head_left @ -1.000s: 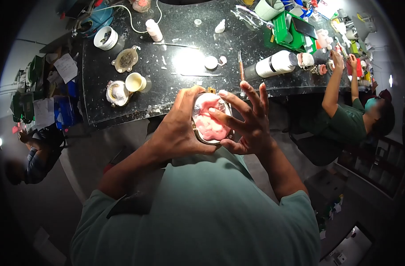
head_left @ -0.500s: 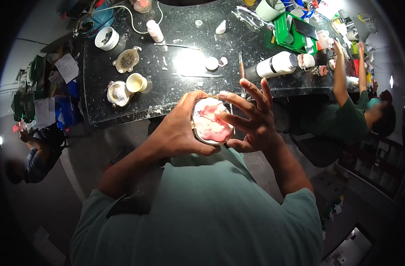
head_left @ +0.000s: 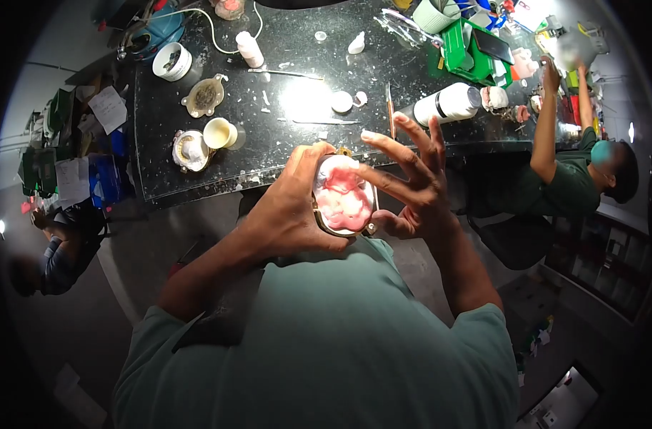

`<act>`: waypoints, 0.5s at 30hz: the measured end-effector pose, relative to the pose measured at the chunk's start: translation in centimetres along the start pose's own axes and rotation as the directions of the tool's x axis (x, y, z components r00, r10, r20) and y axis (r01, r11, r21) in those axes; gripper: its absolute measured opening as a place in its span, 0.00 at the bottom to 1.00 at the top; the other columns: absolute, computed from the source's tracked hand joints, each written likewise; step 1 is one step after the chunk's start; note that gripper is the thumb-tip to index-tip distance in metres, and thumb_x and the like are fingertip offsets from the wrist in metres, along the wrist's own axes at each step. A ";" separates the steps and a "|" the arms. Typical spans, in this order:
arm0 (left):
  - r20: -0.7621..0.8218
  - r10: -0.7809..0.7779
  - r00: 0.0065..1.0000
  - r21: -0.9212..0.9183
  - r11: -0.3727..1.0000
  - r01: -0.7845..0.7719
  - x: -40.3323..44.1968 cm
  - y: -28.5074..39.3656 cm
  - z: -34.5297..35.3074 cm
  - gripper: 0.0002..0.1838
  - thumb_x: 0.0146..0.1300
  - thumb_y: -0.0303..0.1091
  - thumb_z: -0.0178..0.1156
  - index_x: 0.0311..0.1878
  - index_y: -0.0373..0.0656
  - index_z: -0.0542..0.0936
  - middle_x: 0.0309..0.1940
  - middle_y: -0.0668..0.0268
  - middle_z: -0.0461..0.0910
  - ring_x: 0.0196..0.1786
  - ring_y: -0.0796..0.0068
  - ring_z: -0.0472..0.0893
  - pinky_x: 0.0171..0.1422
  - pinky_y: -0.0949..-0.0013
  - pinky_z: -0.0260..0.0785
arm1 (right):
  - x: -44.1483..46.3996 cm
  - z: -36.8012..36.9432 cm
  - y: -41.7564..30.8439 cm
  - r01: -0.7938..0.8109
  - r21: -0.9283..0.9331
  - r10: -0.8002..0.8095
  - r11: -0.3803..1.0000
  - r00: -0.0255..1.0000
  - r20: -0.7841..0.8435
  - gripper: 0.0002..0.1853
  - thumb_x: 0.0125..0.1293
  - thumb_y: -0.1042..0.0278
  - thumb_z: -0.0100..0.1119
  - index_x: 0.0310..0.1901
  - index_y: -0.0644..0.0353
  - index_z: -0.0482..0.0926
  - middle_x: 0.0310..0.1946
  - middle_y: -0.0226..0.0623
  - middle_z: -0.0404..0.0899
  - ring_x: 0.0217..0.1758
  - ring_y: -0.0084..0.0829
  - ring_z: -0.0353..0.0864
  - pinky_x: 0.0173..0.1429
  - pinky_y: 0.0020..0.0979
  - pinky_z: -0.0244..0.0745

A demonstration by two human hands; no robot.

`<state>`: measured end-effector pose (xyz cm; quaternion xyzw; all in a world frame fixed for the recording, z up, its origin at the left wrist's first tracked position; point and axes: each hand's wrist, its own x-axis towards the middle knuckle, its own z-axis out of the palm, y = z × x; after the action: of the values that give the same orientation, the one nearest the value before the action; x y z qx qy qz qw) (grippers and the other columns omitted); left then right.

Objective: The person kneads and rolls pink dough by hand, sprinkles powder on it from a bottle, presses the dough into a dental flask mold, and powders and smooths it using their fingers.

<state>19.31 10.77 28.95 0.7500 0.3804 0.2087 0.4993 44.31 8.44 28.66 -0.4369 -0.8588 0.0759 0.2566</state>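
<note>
My left hand (head_left: 291, 204) wraps round the side of a round brass-edged denture flask (head_left: 326, 227), holding it just off the table's front edge. White plaster fills the flask, and a glossy, uneven layer of pink denture material (head_left: 344, 196) lies on top. My right hand (head_left: 419, 193) is at the flask's right side with its fingers spread. Its index fingertip is at the upper right of the pink surface; whether it touches cannot be made out. The right thumb is by the lower right rim.
On the black table (head_left: 269, 154) are a yellowish cup (head_left: 217, 134), a flask part with plaster (head_left: 191, 151), a metal lid (head_left: 203, 96), a white bottle (head_left: 447, 104), a slim tool (head_left: 322, 122) and a green bin (head_left: 456, 53). A co-worker (head_left: 565, 182) sits at right, another person (head_left: 61, 247) at left.
My right index finger has shifted from the middle of the pink surface up toward the flask's upper right. The flask has turned slightly in my left hand. The co-worker's near hand has moved.
</note>
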 end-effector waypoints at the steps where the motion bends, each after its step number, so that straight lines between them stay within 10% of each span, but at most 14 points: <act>1: -0.003 0.030 1.000 0.038 0.999 -0.029 0.0 0.1 0.1 0.61 0.38 0.42 0.84 0.73 0.30 0.59 0.62 0.43 0.68 0.68 0.44 0.71 0.73 0.53 0.68 | 0.2 0.0 -0.2 -0.008 -0.008 0.008 1.000 1.000 -0.030 0.30 0.71 0.26 0.51 0.57 0.38 0.88 0.72 0.31 0.75 0.83 0.47 0.60 0.86 0.64 0.35; 15: -0.058 0.181 0.982 0.187 0.968 -0.168 -0.5 0.4 0.2 0.64 0.37 0.39 0.85 0.77 0.37 0.57 0.68 0.47 0.65 0.72 0.45 0.69 0.74 0.49 0.67 | -0.4 1.0 -0.5 -0.019 -0.076 0.008 0.997 0.989 -0.146 0.26 0.70 0.30 0.57 0.56 0.37 0.89 0.69 0.27 0.77 0.82 0.44 0.62 0.87 0.60 0.36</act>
<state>19.29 10.17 29.20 0.8145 0.3486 0.2442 0.3942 43.65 7.87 27.84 -0.4565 -0.8372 0.0125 0.3010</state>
